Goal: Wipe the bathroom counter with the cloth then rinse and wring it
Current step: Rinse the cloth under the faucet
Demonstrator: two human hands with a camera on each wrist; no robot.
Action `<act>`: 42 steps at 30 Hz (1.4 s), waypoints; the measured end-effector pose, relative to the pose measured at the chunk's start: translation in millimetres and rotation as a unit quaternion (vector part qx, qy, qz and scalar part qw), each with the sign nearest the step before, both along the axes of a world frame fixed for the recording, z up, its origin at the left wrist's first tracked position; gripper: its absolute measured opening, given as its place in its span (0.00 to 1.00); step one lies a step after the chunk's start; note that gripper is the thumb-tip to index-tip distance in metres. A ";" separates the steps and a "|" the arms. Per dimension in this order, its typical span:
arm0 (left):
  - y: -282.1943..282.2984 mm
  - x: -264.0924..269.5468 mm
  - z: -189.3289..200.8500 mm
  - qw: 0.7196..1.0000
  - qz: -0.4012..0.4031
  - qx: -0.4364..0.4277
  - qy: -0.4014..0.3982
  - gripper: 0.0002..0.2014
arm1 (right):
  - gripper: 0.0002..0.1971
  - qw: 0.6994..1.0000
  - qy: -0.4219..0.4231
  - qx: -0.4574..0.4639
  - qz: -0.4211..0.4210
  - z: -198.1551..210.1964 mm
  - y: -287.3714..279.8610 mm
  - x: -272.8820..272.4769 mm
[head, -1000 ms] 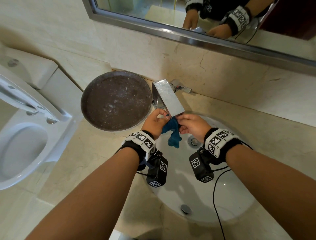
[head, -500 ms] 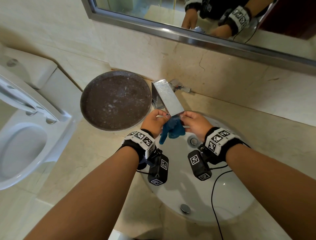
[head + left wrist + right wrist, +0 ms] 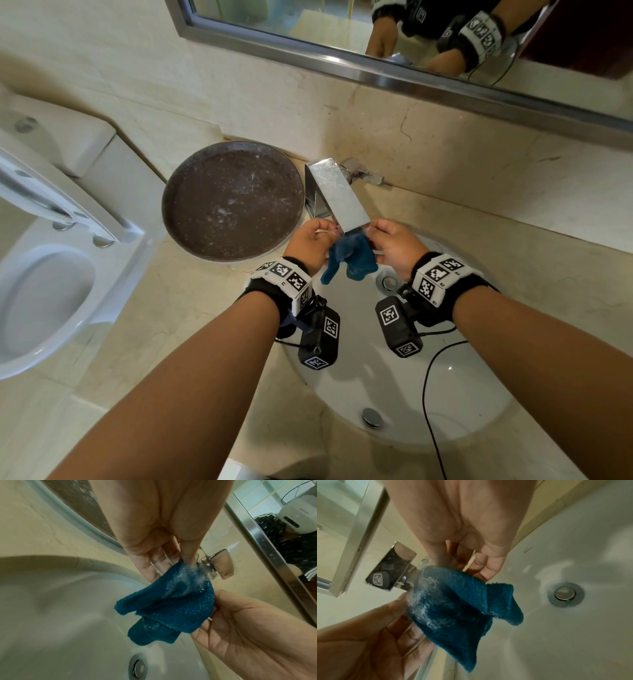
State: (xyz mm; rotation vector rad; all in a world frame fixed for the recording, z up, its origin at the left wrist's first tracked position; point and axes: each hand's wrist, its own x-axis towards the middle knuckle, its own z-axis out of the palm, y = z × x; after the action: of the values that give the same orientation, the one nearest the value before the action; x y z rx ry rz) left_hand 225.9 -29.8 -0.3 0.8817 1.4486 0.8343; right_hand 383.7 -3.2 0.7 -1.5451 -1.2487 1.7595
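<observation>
A blue cloth (image 3: 351, 257) (image 3: 169, 604) (image 3: 462, 604) hangs stretched between my two hands under the chrome tap's spout (image 3: 337, 193) (image 3: 392, 566), above the white basin (image 3: 394, 394). Water runs from the spout onto the cloth's upper fold. My left hand (image 3: 313, 245) (image 3: 164, 558) pinches the cloth's left edge. My right hand (image 3: 394, 245) (image 3: 471, 561) pinches its right edge. The cloth's lower corners droop toward the drain (image 3: 388, 282) (image 3: 565, 593).
A round dark tray (image 3: 233, 202) lies on the beige marble counter (image 3: 164, 318) left of the tap. A toilet (image 3: 41, 274) stands at the far left. A framed mirror (image 3: 376, 77) runs along the wall. A black cable (image 3: 428, 394) trails over the basin.
The cloth, bunched and hanging a second ago, is now spread wider between both hands. The hands have drifted slightly apart under the spout.
</observation>
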 end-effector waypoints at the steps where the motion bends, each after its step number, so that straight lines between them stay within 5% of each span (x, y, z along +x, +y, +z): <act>1: 0.2 0.1 0.1 1.000 -0.002 -0.002 0.000 0.11 | 0.10 1.000 0.002 -0.002 0.000 -0.7 0.4 0.6; 19: 0.5 -0.7 -2.4 1.000 0.012 -0.002 -0.020 0.12 | 0.10 1.000 0.010 -0.015 0.000 2.7 -1.2 -0.8; 42: 3.2 -3.3 -5.4 0.998 -0.005 0.052 0.047 0.13 | 0.12 0.996 -0.059 0.054 0.025 -1.8 3.1 2.4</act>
State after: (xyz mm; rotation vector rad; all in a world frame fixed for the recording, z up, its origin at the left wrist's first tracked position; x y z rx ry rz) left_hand 222.6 -26.6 -5.7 1.0174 1.4920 0.8765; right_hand 386.2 -0.1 -1.1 -1.5871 -1.4285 1.6222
